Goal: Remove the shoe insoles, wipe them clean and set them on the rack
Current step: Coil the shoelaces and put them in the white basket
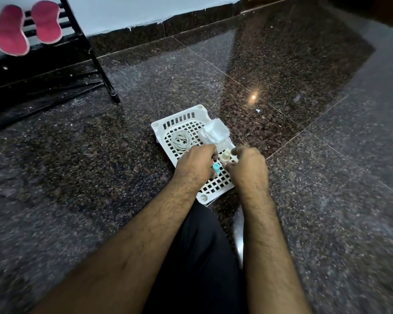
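On the dark granite floor point(304, 155), far up and to the left of both hands, a black slatted rack point(77, 30) carries two pink insoles point(11, 30) side by side on its upper bars. That suggests the wiping and racking of this pair is done and the step in hand is tidying the cleaning kit. Directly under the hands sits a white perforated basket point(182, 123). In it, just beyond the left hand point(194, 162), lies a coiled white cord point(180, 140), and just beyond the right hand point(247, 164) lies a folded white cloth point(214, 130) over something clear. Between the hands stands a small cream bottle point(225, 156). The right hand's curled fingers are at it, seemingly pinching it. The left hand is curled around a small teal piece point(216, 168), perhaps its cap. The next move probably calls for bringing the two together squarely, with the bottle kept upright.
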The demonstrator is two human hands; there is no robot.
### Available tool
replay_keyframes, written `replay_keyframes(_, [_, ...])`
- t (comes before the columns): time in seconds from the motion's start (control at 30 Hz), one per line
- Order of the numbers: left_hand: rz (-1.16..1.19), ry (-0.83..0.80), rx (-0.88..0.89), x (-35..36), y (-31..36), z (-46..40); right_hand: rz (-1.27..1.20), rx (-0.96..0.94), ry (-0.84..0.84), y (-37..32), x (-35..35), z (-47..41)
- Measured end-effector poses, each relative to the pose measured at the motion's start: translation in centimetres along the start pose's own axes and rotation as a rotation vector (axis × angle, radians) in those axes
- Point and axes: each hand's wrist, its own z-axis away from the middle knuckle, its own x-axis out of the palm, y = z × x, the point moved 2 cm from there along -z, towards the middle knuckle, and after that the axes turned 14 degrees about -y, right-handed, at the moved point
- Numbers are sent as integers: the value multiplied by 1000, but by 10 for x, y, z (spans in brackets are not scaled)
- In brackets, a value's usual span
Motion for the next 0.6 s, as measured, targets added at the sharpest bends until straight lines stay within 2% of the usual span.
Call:
replay_keyframes(0.2, [28,63,-32,-6,-2,13,-24,34,42,-7,-2,13])
replay_keyframes(0.4, [-160,135,-120,-12,-1,36,-45,23,49,-3,3,48])
replay_keyframes(0.5, [-299,128,-214,-11,-2,47,-27,59,-29,3,6,63])
replay_keyframes(0.6, [-255,90,-275,-9,-3,49,-9,82,-117,5,10,69])
